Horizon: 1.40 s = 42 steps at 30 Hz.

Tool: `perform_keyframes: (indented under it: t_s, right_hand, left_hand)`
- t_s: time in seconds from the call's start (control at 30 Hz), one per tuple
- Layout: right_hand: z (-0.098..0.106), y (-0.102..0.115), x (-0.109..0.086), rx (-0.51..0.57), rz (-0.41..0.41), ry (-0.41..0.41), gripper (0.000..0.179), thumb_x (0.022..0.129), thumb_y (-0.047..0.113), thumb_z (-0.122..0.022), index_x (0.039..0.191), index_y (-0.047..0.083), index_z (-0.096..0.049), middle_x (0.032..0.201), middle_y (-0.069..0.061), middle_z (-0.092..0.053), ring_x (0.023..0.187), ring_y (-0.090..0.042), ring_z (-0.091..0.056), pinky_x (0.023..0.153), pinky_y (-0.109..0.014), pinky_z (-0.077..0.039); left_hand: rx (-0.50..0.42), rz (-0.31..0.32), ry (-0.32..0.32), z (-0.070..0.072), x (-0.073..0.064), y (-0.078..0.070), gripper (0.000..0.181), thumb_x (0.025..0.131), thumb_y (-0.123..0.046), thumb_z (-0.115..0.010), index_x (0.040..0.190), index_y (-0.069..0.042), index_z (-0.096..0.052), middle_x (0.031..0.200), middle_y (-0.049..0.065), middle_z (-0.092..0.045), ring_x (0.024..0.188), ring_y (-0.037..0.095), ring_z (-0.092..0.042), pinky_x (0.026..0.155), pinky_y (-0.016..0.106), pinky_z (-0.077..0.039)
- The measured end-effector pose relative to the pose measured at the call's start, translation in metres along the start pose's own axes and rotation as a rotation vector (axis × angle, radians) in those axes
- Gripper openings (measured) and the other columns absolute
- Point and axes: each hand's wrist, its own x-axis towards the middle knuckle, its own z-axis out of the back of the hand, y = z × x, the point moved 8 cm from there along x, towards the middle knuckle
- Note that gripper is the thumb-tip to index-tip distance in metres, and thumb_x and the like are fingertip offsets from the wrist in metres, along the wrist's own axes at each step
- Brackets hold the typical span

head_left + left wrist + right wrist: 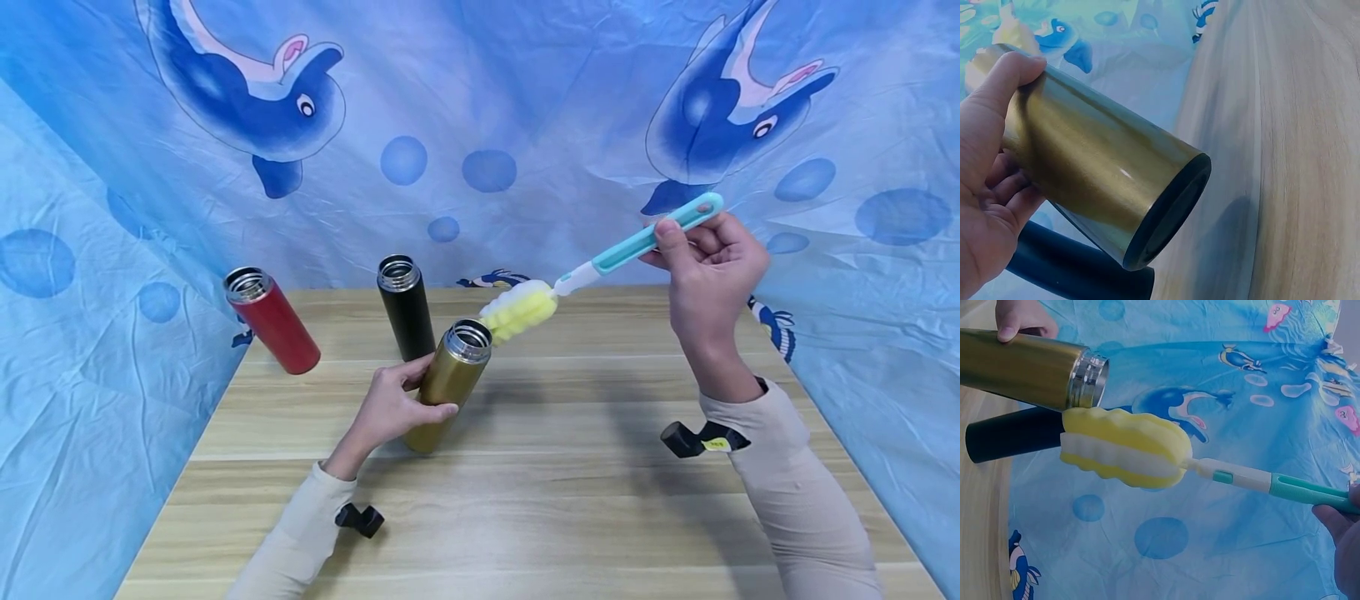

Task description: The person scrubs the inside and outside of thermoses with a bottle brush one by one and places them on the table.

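Note:
My left hand [397,404] grips a gold bottle [448,375], thumb on one side and fingers around the other. It has no lid, its steel mouth tips up and to the right, and its dark base [1169,215] shows in the left wrist view. With my right hand [712,275] I pinch the turquoise handle [652,242] of a bottle brush. Its yellow and white sponge head [1129,450] is outside the gold bottle, close beside the mouth. The brush slants down to the left from my fingers.
A black bottle [408,317] without a lid stands just behind the gold one. Farther left is a lidless red bottle [277,325]. They are on a wood-grain table [570,500], with a blue dolphin-print cloth [525,100] hanging behind and along the sides.

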Motion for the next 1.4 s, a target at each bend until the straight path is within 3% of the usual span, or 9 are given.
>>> perform_keyframes:
  t_s: [0.2, 0.73, 1.13, 1.4]
  right_hand:
    - [0.004, 0.002, -0.001, -0.015, 0.01, -0.03, 0.008, 0.088, -0.01, -0.072, 0.096, -0.009, -0.071, 0.085, -0.017, -0.076, 0.073, -0.02, -0.076, 0.064, -0.027, -0.062]
    - [0.009, 0.004, -0.003, 0.053, 0.022, -0.081, 0.017, 0.085, -0.01, -0.076, 0.094, -0.019, -0.066, 0.079, -0.017, -0.075, 0.068, -0.02, -0.075, 0.06, -0.027, -0.062]
    - [0.014, 0.001, -0.002, 0.113, 0.003, -0.137, 0.014, 0.086, -0.009, -0.075, 0.092, -0.017, -0.066, 0.079, -0.021, -0.073, 0.067, -0.022, -0.074, 0.06, -0.029, -0.062]
    - [0.018, -0.004, -0.003, 0.114, 0.008, -0.162, 0.013, 0.086, -0.009, -0.075, 0.093, -0.016, -0.066, 0.08, -0.021, -0.073, 0.068, -0.022, -0.074, 0.061, -0.029, -0.062]
  left_hand:
    - [-0.019, 0.054, -0.014, 0.001, 0.0, 0.004, 0.079, 0.073, -0.026, -0.094, 0.14, 0.0, -0.06, 0.131, 0.017, -0.068, 0.111, 0.031, -0.071, 0.092, 0.049, -0.059]
    - [-0.088, 0.211, -0.004, -0.006, 0.0, 0.013, 0.073, 0.074, -0.022, -0.092, 0.134, 0.007, -0.061, 0.124, 0.02, -0.07, 0.106, 0.033, -0.072, 0.091, 0.047, -0.06]
    - [-0.277, 0.191, 0.085, -0.016, 0.002, 0.009, 0.061, 0.08, -0.01, -0.085, 0.133, 0.008, -0.06, 0.119, 0.024, -0.071, 0.105, 0.031, -0.072, 0.086, 0.035, -0.061]
    - [-0.378, 0.187, 0.105, -0.022, 0.001, 0.009, 0.055, 0.082, -0.007, -0.081, 0.131, 0.009, -0.061, 0.112, 0.021, -0.073, 0.092, 0.019, -0.073, 0.08, 0.032, -0.062]
